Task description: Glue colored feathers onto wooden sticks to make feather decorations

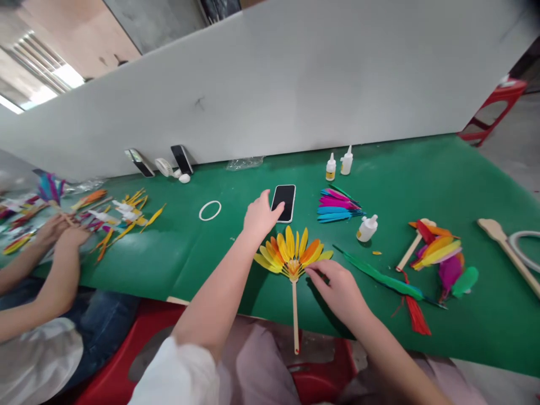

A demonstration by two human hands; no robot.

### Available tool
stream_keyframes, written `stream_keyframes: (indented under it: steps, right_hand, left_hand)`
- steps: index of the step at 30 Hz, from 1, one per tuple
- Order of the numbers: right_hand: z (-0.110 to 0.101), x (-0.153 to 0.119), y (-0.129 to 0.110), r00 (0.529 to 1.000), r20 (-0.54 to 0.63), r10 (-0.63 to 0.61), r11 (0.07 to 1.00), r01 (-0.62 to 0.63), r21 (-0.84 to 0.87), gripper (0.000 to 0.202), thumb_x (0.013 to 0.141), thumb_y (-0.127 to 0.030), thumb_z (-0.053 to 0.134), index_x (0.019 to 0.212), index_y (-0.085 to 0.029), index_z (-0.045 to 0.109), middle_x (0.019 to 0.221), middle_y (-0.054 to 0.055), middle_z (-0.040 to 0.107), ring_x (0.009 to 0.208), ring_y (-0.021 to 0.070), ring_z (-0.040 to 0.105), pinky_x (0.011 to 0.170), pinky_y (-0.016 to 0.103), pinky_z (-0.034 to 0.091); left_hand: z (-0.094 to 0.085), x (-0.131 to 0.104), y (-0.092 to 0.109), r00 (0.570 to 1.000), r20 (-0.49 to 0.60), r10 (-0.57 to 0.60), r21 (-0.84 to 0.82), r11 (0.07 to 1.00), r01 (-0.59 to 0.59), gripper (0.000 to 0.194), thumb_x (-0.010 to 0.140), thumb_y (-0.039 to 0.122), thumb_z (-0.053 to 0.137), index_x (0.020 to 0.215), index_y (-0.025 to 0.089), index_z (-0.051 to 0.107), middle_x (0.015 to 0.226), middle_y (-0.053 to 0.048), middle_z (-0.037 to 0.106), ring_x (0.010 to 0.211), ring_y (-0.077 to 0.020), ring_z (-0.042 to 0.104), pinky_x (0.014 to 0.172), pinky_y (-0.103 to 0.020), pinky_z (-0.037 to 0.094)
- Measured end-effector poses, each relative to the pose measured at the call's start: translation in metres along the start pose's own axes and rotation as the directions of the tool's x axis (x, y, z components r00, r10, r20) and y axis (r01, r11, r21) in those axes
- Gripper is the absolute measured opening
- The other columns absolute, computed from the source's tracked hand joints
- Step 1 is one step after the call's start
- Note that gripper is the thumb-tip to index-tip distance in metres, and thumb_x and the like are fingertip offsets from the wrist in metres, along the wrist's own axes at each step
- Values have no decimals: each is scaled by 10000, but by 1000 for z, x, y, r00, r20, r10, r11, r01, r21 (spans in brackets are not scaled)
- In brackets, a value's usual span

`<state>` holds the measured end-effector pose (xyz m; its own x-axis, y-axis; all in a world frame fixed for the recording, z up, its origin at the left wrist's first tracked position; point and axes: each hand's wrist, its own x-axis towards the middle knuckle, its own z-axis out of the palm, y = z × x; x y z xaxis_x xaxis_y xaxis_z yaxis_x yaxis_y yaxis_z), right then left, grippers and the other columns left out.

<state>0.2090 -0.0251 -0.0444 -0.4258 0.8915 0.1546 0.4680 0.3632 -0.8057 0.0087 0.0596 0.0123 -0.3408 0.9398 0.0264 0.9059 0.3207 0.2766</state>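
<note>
My left hand (pixel 260 216) reaches forward to a smartphone (pixel 287 197) lying flat with a dark screen. Its thumb lies over the screen, apart from the fingers at the phone's left edge. Below it lies a feather fan (pixel 291 250) of yellow and orange feathers, its thin wooden handle sticking out past the table's front edge. My right hand (pixel 335 284) is closed in a pinch at the lower right feathers of the fan, near where they join the handle. Beyond this hand lies a long green feather (pixel 379 274).
Glue bottles (pixel 367 228) stand near pink and blue feathers (pixel 337 205). Mixed feathers (pixel 442 253), a red tassel (pixel 417 315) and a wooden handle (pixel 502 236) lie right. A white ring (pixel 210 210) lies left. A co-worker's hands (pixel 71 233) work farther left. A white partition (pixel 295 84) borders the back.
</note>
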Motion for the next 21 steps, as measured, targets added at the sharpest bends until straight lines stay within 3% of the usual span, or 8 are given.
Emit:
stream_keyframes:
  steps: [2, 4, 8, 12, 15, 17, 21]
  right_hand:
    - [-2, 1, 0, 1000, -17, -24, 999, 25, 20, 143, 838, -225, 505, 818, -208, 645, 812, 25, 676, 784, 162, 603, 717, 275, 463]
    - [-5, 0, 0, 999, -27, -39, 998, 40, 39, 136, 836, -213, 508, 821, -207, 643, 815, 23, 675, 786, 159, 600, 720, 271, 464]
    - [-14, -3, -2, 998, -46, -41, 996, 45, 75, 127, 838, -209, 509, 820, -205, 635, 810, 14, 665, 789, 148, 592, 723, 264, 463]
    - [-19, -4, -4, 997, -55, -53, 994, 58, 95, 116, 836, -207, 517, 817, -202, 632, 805, 7, 663, 780, 136, 591, 718, 253, 461]
    - [-18, -4, -2, 998, -41, -46, 995, 49, 81, 116, 835, -207, 519, 825, -205, 635, 807, 2, 664, 781, 135, 593, 716, 253, 463]
    - [-18, -5, -1, 998, -38, -50, 996, 53, 67, 120, 836, -206, 517, 830, -206, 637, 814, 1, 666, 786, 135, 595, 719, 255, 464]
    - [-19, -10, 1, 995, -58, -85, 995, 88, 52, 125, 840, -206, 511, 834, -201, 635, 811, 3, 666, 779, 128, 597, 716, 249, 468]
  left_hand:
    - [23, 40, 23, 997, 45, -59, 47, 997, 57, 716, 748, 556, 487, 1336, 180, 327, 1228, -200, 523, 1108, -357, 499, 863, -444, 411]
    - [44, 63, 37, 993, 63, -104, 72, 992, 99, 806, 688, 545, 554, 1351, 155, 314, 1177, -234, 543, 1079, -399, 500, 832, -482, 417]
    - [66, 74, 42, 990, 16, -143, 102, 985, 140, 821, 692, 486, 552, 1378, 140, 265, 1210, -245, 503, 1128, -393, 449, 858, -472, 401]
    - [67, 75, 40, 990, 3, -139, 102, 985, 138, 814, 705, 496, 532, 1381, 131, 264, 1241, -253, 474, 1147, -403, 426, 872, -491, 382]
    - [60, 73, 29, 996, 53, -67, 63, 996, 64, 835, 710, 559, 517, 1384, 132, 270, 1247, -247, 486, 1155, -416, 424, 881, -516, 372]
    - [52, 66, 10, 992, 116, 41, 5, 999, -42, 814, 725, 624, 471, 1372, 155, 314, 1254, -208, 509, 1156, -385, 448, 905, -489, 377]
    - [38, 35, -39, 939, 192, 285, -138, 955, -261, 550, 877, 496, 303, 1341, 213, 384, 1332, -62, 490, 1199, -204, 464, 987, -325, 367]
